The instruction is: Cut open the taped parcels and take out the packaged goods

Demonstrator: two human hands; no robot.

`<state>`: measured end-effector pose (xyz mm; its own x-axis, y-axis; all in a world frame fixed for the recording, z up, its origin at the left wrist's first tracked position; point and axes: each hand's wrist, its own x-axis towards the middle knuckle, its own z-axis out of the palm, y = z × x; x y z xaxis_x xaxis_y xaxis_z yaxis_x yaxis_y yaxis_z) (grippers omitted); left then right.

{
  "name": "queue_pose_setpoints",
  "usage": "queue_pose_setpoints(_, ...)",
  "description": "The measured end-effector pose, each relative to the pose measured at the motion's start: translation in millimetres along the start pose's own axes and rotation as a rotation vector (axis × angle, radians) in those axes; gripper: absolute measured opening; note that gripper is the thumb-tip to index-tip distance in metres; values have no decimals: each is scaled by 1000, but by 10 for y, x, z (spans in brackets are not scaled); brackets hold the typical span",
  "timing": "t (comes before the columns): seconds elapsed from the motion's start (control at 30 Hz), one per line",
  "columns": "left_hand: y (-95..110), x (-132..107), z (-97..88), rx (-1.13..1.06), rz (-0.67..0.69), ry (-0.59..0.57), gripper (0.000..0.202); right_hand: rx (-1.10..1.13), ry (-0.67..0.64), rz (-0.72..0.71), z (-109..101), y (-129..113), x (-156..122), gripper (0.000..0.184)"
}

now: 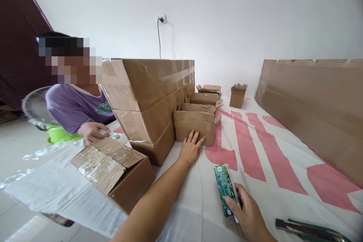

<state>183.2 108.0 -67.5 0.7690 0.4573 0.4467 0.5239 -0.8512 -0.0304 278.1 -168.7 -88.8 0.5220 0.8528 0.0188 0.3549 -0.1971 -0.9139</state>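
Down at the bottom of the view, the right hand (251, 215) has its fingers curled around a small green carton (224, 189), which lies on the white-and-pink sheet (272, 174) with its far end pointing away from the person. Further out, the left hand (190, 148) is stretched forward with fingers spread flat, fingertips touching the front of the nearest small cardboard box (195, 124). That box is folded up and open at the top, and more like it stand in a row behind it (I count about four, plus one off to the right), so a fair bit of box-making looks done already. Whether anything is inside them, I can't tell from here. The green carton isn't in any box yet.

Left of the row sits a big taped carton stack (150, 94), with another open taped box (113, 170) nearer. Behind that, another person in a purple top handles something small. Some dark tool (309, 230) lies by the right wrist.
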Motion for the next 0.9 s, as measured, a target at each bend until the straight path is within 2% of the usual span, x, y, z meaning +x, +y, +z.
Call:
queue_pose_setpoints(0.13, -17, -20, -1, -141, -51, -80, 54, -12, 4, -1, -4, -18, 4, 55)
queue_pose_setpoints(0.33, -26, -53, 22, -233, -97, -152, 57, -57, -30, -30, -35, -84, -7, 53)
queue_pose_setpoints(0.43, 68, -34, -41, -295, -135, -174, 51, -58, -45, -48, -45, -104, 0, 51)
queue_pose_setpoints(0.5, 203, -48, -160, -347, -129, -168, 47, -51, -45, -60, -41, -98, 12, 51)
queue_pose_setpoints(0.57, 393, -116, -338, -402, -75, -147, 50, -42, -31, -59, -31, -78, 28, 53)
queue_pose_setpoints(0.63, 608, -244, -537, -467, 44, -134, 51, -26, -13, -54, -17, -53, 41, 54)
queue_pose_setpoints(0.73, 866, -493, -757, -577, 370, -215, 66, -6, 26, -39, -4, -28, 43, 56)
queue_pose_setpoints(0.8, 935, -641, -799, -533, 510, -283, 77, 26, 41, -50, -3, -20, 34, 55)
queue_pose_setpoints(0.9, 876, -771, -736, -391, 537, -316, 80, 96, 60, -72, -2, -5, 22, 50)
